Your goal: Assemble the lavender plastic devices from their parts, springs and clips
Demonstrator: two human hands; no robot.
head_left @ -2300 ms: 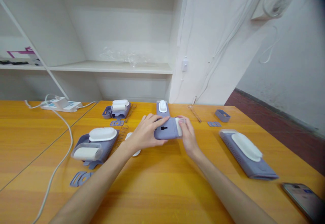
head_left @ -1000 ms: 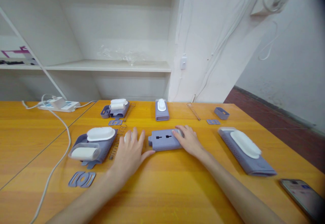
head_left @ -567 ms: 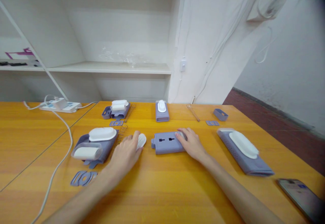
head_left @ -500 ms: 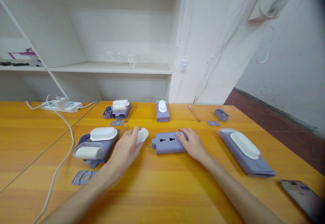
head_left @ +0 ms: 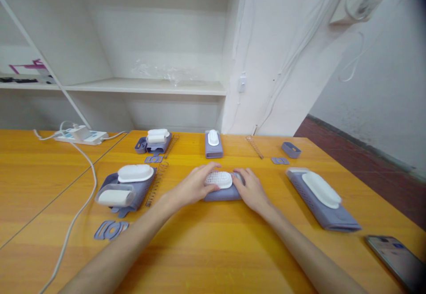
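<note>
My left hand (head_left: 199,183) grips a white oval piece with a bumpy top (head_left: 219,179) by its left end, thumb at the near side and fingers at the far side. The piece sits on or just over a grey-purple plastic case (head_left: 222,195) lying flat on the table; I cannot tell whether they touch. Round the right end of the case is my right hand (head_left: 250,187), thumb on top and fingers at the far side. The slots in the case's upper face are hidden under the white piece.
Similar cases stand at left (head_left: 141,195), back left (head_left: 159,145), back centre (head_left: 214,152) and right (head_left: 319,200). Springs (head_left: 156,185), flat cut-out plates (head_left: 111,230) and a small oval tray (head_left: 290,150) lie about. A phone (head_left: 394,258), power strip (head_left: 96,138) and white cable (head_left: 91,196) are also on the table.
My left hand has carried the white oval piece rightward from beside the spring to the top of the case. My right hand has stayed at the case's right end.
</note>
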